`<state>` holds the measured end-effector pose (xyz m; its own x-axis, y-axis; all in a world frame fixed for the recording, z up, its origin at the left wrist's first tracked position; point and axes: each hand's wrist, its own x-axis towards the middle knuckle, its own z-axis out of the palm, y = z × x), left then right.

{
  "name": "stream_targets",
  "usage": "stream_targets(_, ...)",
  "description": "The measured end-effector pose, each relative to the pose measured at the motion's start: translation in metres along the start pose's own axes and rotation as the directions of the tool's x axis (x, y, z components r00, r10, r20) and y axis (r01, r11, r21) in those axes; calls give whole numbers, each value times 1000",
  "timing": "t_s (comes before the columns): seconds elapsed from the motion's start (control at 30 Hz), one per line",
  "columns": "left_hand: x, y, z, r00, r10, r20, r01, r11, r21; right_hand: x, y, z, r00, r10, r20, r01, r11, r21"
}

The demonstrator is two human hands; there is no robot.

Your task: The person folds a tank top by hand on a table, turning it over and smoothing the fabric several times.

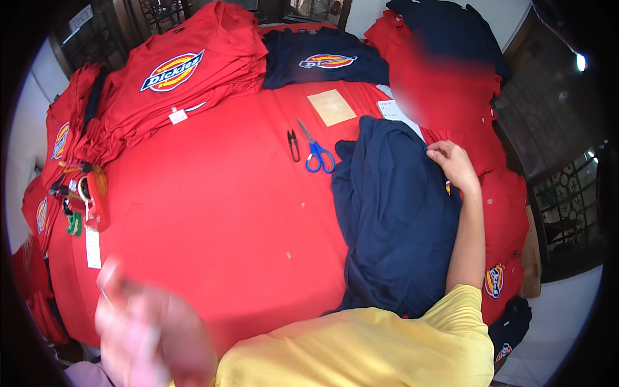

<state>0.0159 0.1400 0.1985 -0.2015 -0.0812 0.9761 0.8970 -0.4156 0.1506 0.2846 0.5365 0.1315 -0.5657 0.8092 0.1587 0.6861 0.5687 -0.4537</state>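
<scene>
A crumpled navy shirt lies on the right half of the red-covered table, with a bit of its coloured print showing beneath my right wrist. My right hand rests at its upper right edge, fingers pinched together on the cloth. Close to the camera at the lower left, my left hand is raised off the table and smeared by motion. Its fingers are too blurred to tell what, if anything, they hold. Blue-handled scissors lie just left of the navy shirt, beside small dark thread snips.
Folded red shirts and a navy stack line the far side. More red shirts pile up at right. A tan paper square and written white paper lie beyond the scissors. A red tape dispenser stands at left.
</scene>
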Motion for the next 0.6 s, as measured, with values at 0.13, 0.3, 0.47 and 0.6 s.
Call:
stream_targets(0.13, 4, 54, -30, 989, 145, 19, -145, 989, -10, -41, -11, 23, 968, 119, -219, -180, 941, -286)
stream_targets(0.3, -21, 101, -88, 994, 26, 108, -10, 989, -147, -44, 12, 49, 924, 63, -377, -192, 929, -316)
stream_targets(0.47, -57, 105, -127, 980, 193, 51, -185, 974, -130, -66, -20, 55, 867, 332, -372, -443, 854, -271)
stream_targets(0.6, -37, 106, -148, 956, 0, 295, 51, 985, -167, -91, -16, 57, 876, 204, -437, -400, 812, -424)
